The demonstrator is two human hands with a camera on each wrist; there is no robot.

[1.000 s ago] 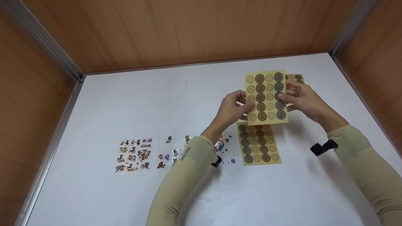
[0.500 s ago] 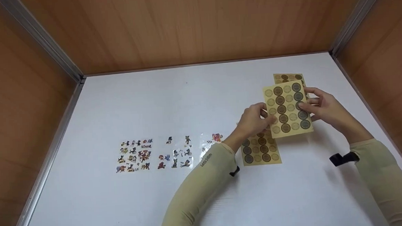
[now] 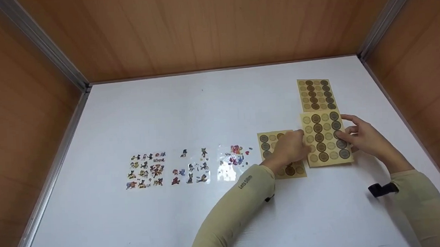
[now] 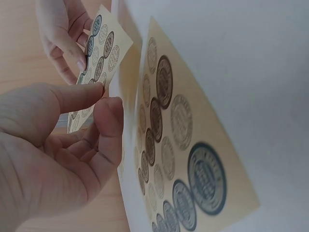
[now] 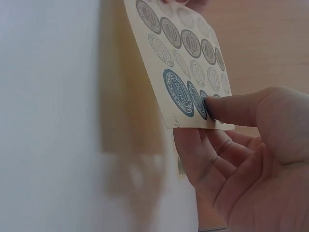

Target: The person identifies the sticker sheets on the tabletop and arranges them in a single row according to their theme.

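Observation:
A yellow sheet of round stickers (image 3: pixel 322 137) is held by its two sides, close over the table. My left hand (image 3: pixel 289 147) pinches its left edge between thumb and curled fingers. On the opposite edge my right hand (image 3: pixel 364 135) grips it, thumb on a dark blue sticker and fingers behind, as the right wrist view shows. Beneath my left hand lies a second sticker sheet (image 4: pixel 193 125), partly covered by that hand in the head view. A third sticker sheet (image 3: pixel 316 94) lies farther back, its near edge meeting the held sheet's top in this view.
Left of the hands, clear sheets of small cartoon stickers lie in a row: one at the far left (image 3: pixel 146 170), one in the middle (image 3: pixel 189 166), and one (image 3: pixel 227 172) beside the second yellow sheet. Wooden panels (image 3: pixel 215 29) wall the white table (image 3: pixel 148 116).
Both hands have moved right and toward the near side with the held sheet, lowering it. The sheet farther back, earlier mostly covered, now shows fully. The clear sheets have come uncovered.

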